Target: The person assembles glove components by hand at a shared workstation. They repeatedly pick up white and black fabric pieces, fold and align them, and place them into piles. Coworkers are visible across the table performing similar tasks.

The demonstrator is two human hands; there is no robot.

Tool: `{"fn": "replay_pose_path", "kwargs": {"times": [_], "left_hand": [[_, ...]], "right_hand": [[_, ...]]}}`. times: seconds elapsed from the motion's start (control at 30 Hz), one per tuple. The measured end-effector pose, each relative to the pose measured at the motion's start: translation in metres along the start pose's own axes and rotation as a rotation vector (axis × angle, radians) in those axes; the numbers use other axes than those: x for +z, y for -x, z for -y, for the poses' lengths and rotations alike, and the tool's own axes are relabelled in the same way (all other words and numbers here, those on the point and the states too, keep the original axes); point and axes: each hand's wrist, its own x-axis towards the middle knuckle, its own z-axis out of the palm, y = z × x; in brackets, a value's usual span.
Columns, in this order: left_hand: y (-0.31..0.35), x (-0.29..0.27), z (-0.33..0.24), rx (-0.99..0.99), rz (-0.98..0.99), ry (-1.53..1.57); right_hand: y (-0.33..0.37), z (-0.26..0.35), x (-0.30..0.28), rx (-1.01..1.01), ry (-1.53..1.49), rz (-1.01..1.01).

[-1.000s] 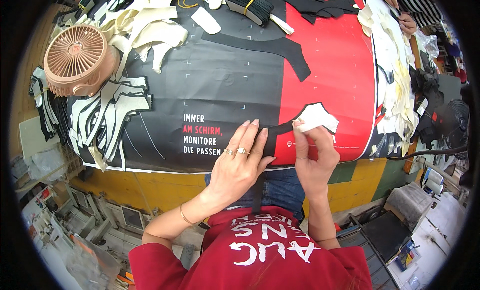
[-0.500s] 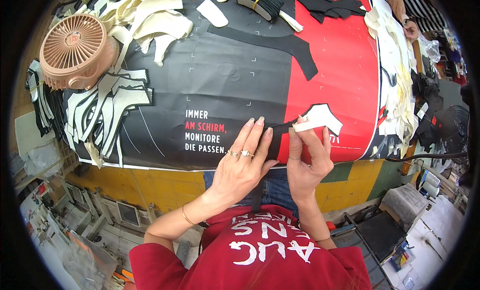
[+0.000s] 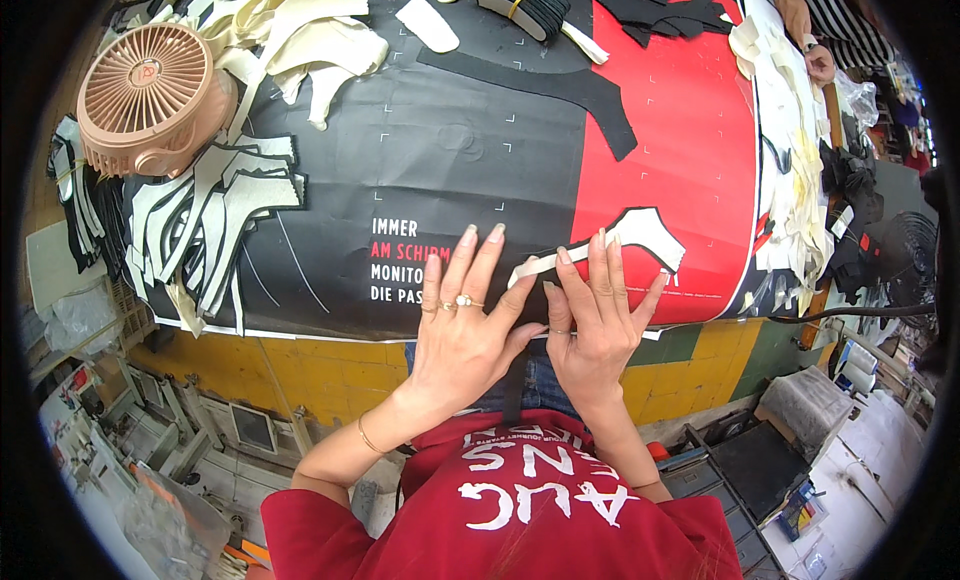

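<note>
A white cut piece (image 3: 642,230) with a narrow tail lies on a slightly larger black backing piece, whose dark edge shows around its wide right end. My right hand (image 3: 600,320) rests over the tail with fingers stretched out, its fingertips touching the white strip. To its left, my left hand (image 3: 465,305) is spread on the table sheet, its index fingertip at the tail's left end. Neither hand is closed around anything. My fingers hide part of the black piece under the tail.
A peach-coloured fan (image 3: 150,95) and a pile of black-edged white pieces (image 3: 225,210) stand at left. A curved black piece (image 3: 540,80) lies farther back. Cream scraps (image 3: 320,50) and a bound black stack (image 3: 520,5) are at the back. Another person's hand (image 3: 818,65) shows at far right.
My right hand has let go of the white tail it was pinching folded back, and now lies flat over it. The tail extends leftward. My left hand has shifted slightly left, fingers wider apart.
</note>
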Motion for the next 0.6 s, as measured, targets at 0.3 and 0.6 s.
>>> {"fn": "replay_pose_path", "kwargs": {"times": [0.3, 0.6], "left_hand": [[-0.010, -0.008, -0.004, -0.195, -0.206, 0.196], [-0.023, -0.006, -0.007, -0.267, -0.336, 0.181]], "right_hand": [[0.001, 0.000, -0.002, -0.030, 0.008, 0.015], [-0.002, -0.008, -0.005, -0.042, -0.154, -0.040]]}}
